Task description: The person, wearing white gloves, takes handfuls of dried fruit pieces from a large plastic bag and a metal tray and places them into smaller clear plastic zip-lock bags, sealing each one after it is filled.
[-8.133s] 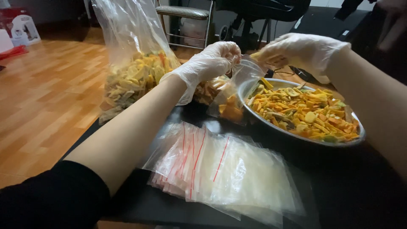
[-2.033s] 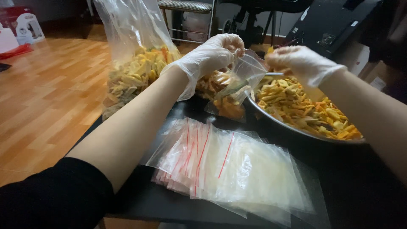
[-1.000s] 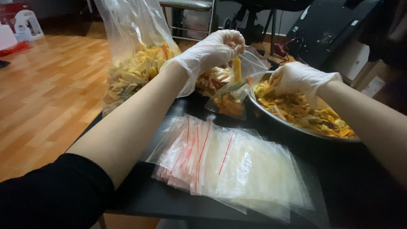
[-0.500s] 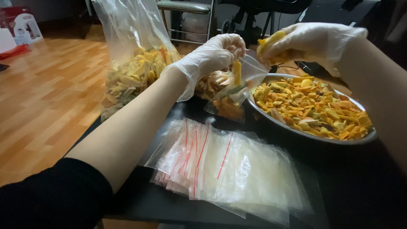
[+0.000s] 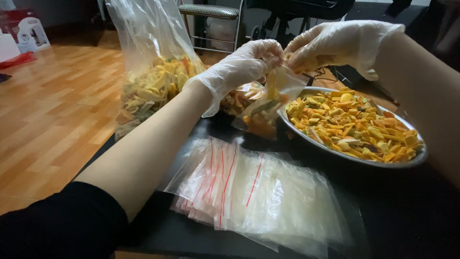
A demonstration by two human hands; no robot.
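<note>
Left hand: the left hand (image 5: 244, 64), in a thin white disposable glove, pinches the top edge of a small clear plastic zip bag (image 5: 268, 103) and holds its mouth up.
Right hand: the right hand (image 5: 335, 43), gloved the same way, is closed on some yellow pieces at the mouth of the bag.
Place: the bag hangs above the far edge of the black table (image 5: 393, 211), just beside the rim of the round metal tray (image 5: 306, 135) of mixed yellow and orange dried chips.
Handling: the bag seems light, soft and slippery; I would hold it at the stiffer zip strip. The chips look brittle.
Nearby: a stack of empty clear zip bags with red lines (image 5: 254, 192) lies at the near edge; a large clear bag of chips (image 5: 153, 76) stands at the far left corner.
Hidden: the right fingertips and the zip are covered, and the tray's near right side is behind the forearm.
</note>
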